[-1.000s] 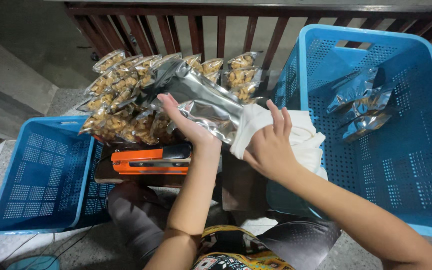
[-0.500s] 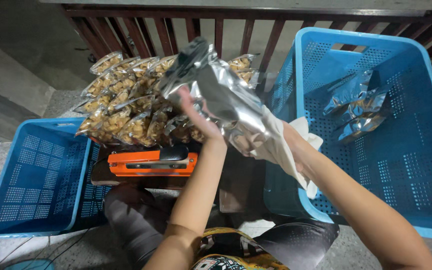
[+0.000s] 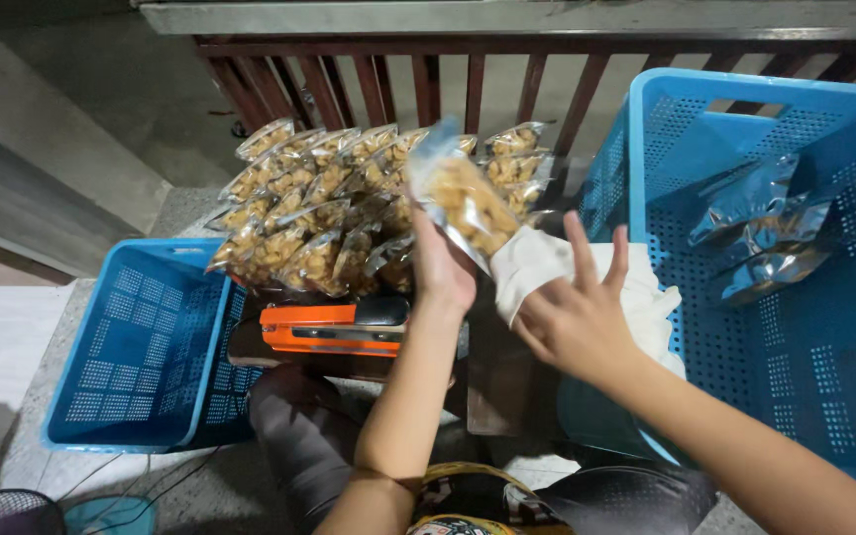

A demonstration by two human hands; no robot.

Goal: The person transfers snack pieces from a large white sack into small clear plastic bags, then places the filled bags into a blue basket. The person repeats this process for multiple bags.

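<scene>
Hands are two in the picture, both of the person who wears the camera. Left hand [image 3: 445, 269] is raised in the middle and its fingers are closed around one clear snack bag [image 3: 463, 198], which stands tilted in the air in front of the pile. Right hand [image 3: 579, 317] is just to the right of it, fingers spread wide, holding nothing; the palm lies against a white cloth [image 3: 636, 292] that hangs over the near left edge of the big crate.

Crates are two, both blue plastic with small holes. Large crate [image 3: 844, 396] on the right holds three silver foil bags [image 3: 765, 233], lying together at its far side. Small crate [image 3: 136, 347] on the left shows only its own floor.

Between the crates, at the far side, a pile of snack bags [image 3: 309, 213] of the same clear kind leans in rows against a dark wooden railing [image 3: 428, 74]. I count around twenty, but they overlap and the exact number I cannot tell.

One orange and black sealing tool [image 3: 334, 325] lies just near the pile, under the left wrist, on a dark counter [image 3: 492, 381]
</scene>
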